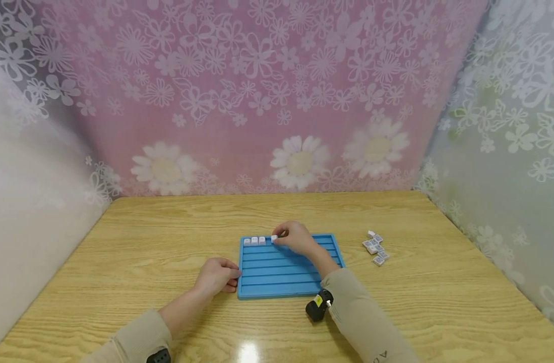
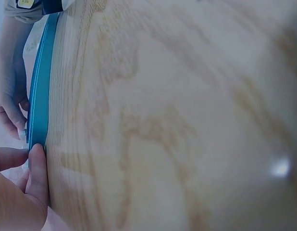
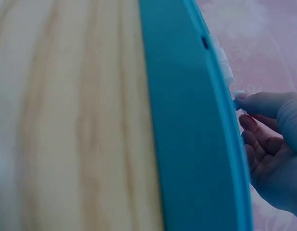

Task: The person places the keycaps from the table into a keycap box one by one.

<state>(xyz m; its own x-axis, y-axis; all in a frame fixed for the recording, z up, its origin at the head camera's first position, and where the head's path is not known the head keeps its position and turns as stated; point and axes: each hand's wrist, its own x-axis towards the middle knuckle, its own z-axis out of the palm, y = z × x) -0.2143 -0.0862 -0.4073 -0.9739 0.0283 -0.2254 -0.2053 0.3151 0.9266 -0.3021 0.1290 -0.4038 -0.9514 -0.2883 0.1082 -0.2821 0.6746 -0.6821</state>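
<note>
A blue tray (image 1: 277,279) with several long ridged rows lies on the table. In its far row, at the left end, stand three small white tiles (image 1: 254,241) with faint markings. Just right of them, my right hand (image 1: 299,239) pinches another white tile (image 1: 274,239) between thumb and fingertips, over that same row. The right wrist view shows this hand (image 3: 276,139) beyond the tray's side wall (image 3: 191,120). My left hand (image 1: 217,276) holds the tray's left edge; in the left wrist view its thumb and finger (image 2: 38,173) pinch the corner.
To the right of the tray, a loose cluster of several white tiles (image 1: 374,248) lies on the wooden table (image 1: 168,227). A pink flowered backdrop (image 1: 258,101) rises behind the table, with pale flowered sheets at both sides.
</note>
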